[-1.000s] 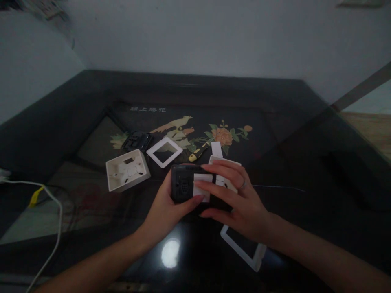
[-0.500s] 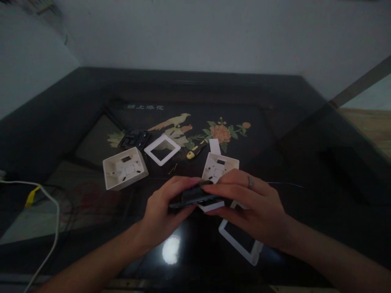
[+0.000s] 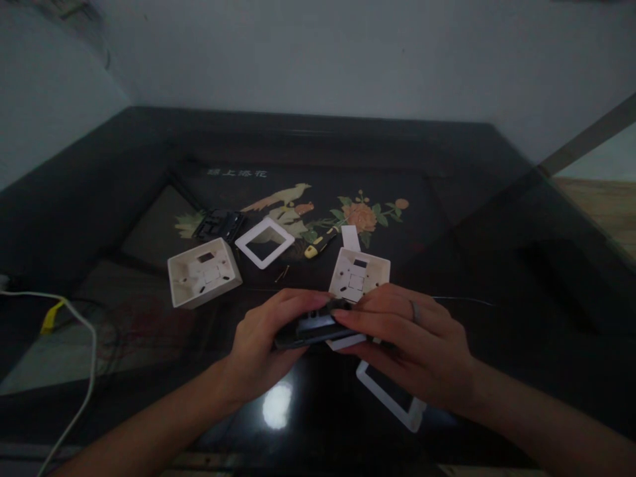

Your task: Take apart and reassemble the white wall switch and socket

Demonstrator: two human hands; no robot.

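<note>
My left hand grips the left side of a black switch module, thumb on top and fingers below. On its right side my right hand, with a ring on one finger, is closed around the same module. A white piece shows beneath it near the right fingertips; whether it is attached I cannot tell. Just beyond my hands stands a white wall box, its lower part hidden by them. Partly under my right hand, a white frame lies on the dark tabletop.
Another white wall box stands at the left, with a black module behind it. A white square frame, screws, a yellow-black screwdriver and a white strip lie nearby. A white cable runs along the left.
Between my hands the black module has tilted, so more of its upper side shows. My right hand has shifted slightly downward. The things on the table stay put.
</note>
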